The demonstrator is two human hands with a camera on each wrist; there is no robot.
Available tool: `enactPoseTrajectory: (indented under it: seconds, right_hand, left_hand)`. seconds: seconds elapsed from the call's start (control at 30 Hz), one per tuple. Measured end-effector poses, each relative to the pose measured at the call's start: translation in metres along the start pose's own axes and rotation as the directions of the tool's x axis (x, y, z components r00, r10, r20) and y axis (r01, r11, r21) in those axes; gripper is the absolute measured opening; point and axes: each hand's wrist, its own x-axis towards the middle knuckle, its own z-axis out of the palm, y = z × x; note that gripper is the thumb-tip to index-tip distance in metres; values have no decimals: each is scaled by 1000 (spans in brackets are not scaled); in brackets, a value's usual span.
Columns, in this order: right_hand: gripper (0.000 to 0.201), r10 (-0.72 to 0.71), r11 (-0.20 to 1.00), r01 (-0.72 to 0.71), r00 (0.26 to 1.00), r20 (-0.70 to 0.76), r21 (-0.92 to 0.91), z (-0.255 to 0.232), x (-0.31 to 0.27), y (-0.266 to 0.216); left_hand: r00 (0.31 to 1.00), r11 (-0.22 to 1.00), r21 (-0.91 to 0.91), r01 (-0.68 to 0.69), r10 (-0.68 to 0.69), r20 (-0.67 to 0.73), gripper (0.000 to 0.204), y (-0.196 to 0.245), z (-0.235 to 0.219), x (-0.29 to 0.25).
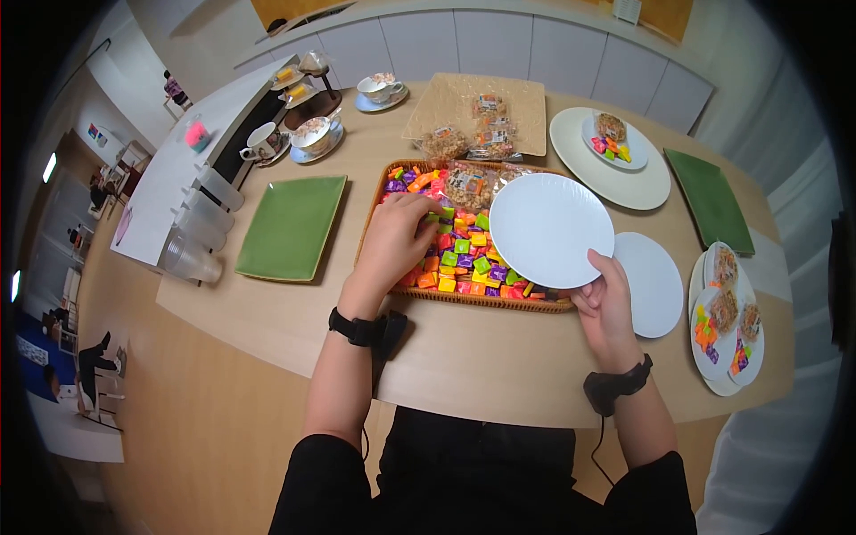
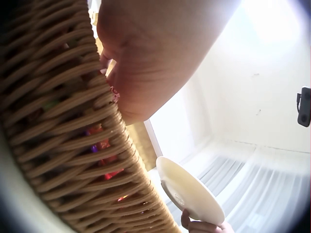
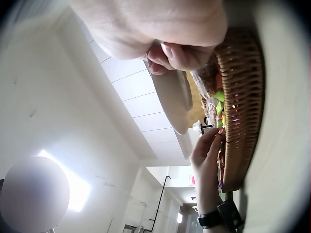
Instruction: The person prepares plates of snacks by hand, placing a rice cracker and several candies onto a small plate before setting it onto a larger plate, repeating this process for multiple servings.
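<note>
My right hand (image 1: 606, 299) grips a white plate (image 1: 551, 230) by its near right edge, thumb on top and fingers beneath. The plate is raised and tilted over the right part of a wicker basket (image 1: 499, 304). Brightly wrapped candies (image 1: 462, 259) in green, orange, yellow, purple and red fill the basket. Over its left side, my left hand (image 1: 403, 236) reaches down with bent fingers among the candies; I cannot tell whether it pinches one. From the right wrist view, the left hand (image 3: 206, 153) has its fingertips right at the candies. Clear-bagged snacks (image 1: 468, 185) lie along the basket's back.
Another white plate (image 1: 649, 299) lies right of the basket. Plates (image 1: 753, 357) with snacks and candies stand farther right. Green square plates (image 1: 292, 227) flank the basket. Behind it sits a beige tray (image 1: 446, 98) with bagged snacks. Teacups (image 1: 314, 135) and plastic cups (image 1: 192, 259) stand left.
</note>
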Motion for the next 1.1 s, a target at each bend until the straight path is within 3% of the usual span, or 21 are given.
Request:
enactPoseTrajectory:
  seconds: [0.27, 0.43, 0.57, 0.63, 0.73, 1.1]
  right_hand:
    - [23, -4, 999, 5, 1000, 10, -43, 3, -2, -1]
    - [23, -12, 1000, 13, 1000, 19, -26, 0, 0, 1]
    - [23, -13, 1000, 13, 1000, 12, -24, 1, -1, 1]
    - [22, -13, 1000, 13, 1000, 10, -21, 1, -1, 2]
    - [22, -21, 1000, 22, 1000, 8, -19, 0, 0, 1]
    - [23, -23, 999, 23, 1000, 6, -36, 1, -2, 1]
  left_hand:
    - [998, 997, 61, -51, 48, 41, 33, 2, 3, -2]
    - [993, 999, 5, -40, 40, 109, 38, -1, 6, -2]
    - [995, 1000, -14, -15, 17, 101, 37, 0, 6, -2]
    - [986, 1000, -18, 24, -20, 163, 36, 1, 5, 0]
    - [997, 999, -16, -48, 49, 57, 35, -2, 10, -2]
    - [995, 998, 64, 0, -6, 100, 25, 0, 11, -5]
